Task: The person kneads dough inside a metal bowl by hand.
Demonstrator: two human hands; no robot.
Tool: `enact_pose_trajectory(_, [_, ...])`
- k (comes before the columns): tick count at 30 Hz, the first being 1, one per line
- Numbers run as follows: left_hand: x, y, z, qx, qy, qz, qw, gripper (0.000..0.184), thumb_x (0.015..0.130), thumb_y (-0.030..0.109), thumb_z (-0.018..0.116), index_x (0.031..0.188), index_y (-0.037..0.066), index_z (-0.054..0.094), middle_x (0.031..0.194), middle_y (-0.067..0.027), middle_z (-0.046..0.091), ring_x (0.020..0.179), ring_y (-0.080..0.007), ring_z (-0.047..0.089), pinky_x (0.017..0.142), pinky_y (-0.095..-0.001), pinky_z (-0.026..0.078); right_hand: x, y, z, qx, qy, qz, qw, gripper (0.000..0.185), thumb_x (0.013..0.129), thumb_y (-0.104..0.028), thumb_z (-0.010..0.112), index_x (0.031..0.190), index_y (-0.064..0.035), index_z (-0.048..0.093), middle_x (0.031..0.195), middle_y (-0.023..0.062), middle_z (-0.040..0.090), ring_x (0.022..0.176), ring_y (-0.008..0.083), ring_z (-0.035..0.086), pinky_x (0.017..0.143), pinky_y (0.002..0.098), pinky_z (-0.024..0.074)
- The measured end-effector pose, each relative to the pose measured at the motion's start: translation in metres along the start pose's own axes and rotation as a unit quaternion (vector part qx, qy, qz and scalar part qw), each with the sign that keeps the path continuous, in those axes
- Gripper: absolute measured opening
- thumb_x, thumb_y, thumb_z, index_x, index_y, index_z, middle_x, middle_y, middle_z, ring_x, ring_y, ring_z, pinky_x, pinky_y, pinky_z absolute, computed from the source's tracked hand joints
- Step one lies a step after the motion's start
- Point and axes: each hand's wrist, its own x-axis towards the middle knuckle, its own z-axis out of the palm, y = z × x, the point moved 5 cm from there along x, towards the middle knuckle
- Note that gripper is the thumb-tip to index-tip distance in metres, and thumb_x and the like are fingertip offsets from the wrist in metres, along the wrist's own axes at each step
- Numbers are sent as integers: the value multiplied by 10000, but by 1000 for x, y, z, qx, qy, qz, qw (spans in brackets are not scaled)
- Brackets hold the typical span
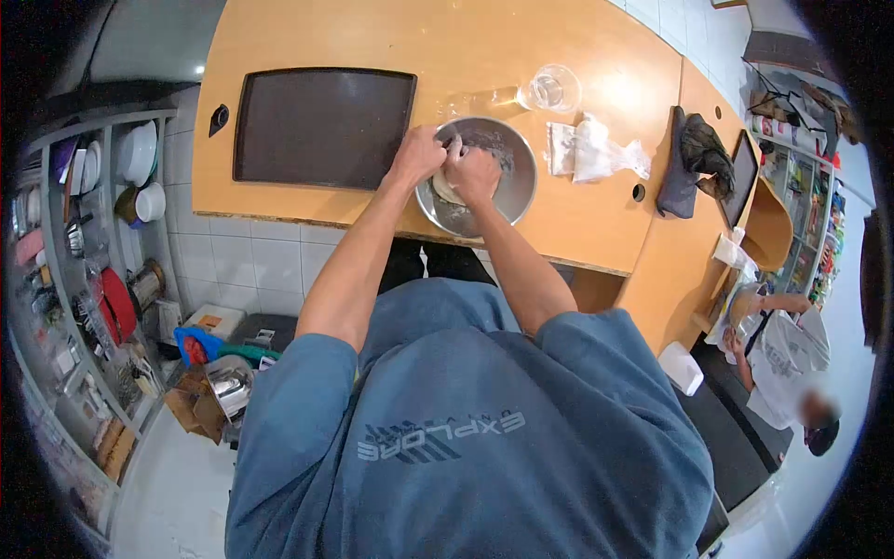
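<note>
A metal bowl (523, 194) sits near the front edge of the orange table, with pale dough (445, 189) low in its left side and whitish residue on the inner wall. My left hand (421, 154) is closed over the bowl's upper left rim. Inside the bowl, my right hand (473, 174) has its fingers curled around the dough, which it partly hides. The fingertips of both hands are close together and hard to make out.
Left of the bowl lies a dark tray (324, 128). Behind and right are a clear container (556, 88), white plastic bags (601, 154) and dark cloths (678, 168). Another person (787, 359) is at the far right. Crowded shelves (88, 279) stand at the left.
</note>
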Motion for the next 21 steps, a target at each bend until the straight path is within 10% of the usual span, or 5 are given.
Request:
enact_pose_trajectory(8, [-6, 10, -8, -13, -12, 9, 1000, 417, 778, 68, 560, 1158, -12, 710, 1014, -306, 706, 996, -455, 691, 900, -464, 537, 8, 41, 6, 255, -145, -40, 955, 656, 868, -641, 676, 1034, -11, 761, 918, 242, 733, 936, 419, 703, 878, 465, 526])
enact_pose_trajectory(11, [-11, 17, -14, -10, -12, -18, 1000, 415, 779, 67, 561, 1156, -12, 712, 999, -298, 715, 987, -444, 701, 904, -461, 537, 4, 32, -4, 197, -151, -280, 927, 569, 797, -505, 794, 1068, -9, 731, 952, 229, 729, 937, 377, 702, 866, 450, 528])
enact_pose_trajectory(21, [-10, 8, -10, -43, -21, -34, 998, 393, 773, 45, 554, 1123, 0, 726, 1058, -282, 714, 1038, -417, 691, 937, -452, 528, 13, 40, -37, 220, -256, -103, 936, 709, 688, -125, 834, 1295, 46, 510, 1168, 173, 636, 1142, 227, 593, 945, 352, 483])
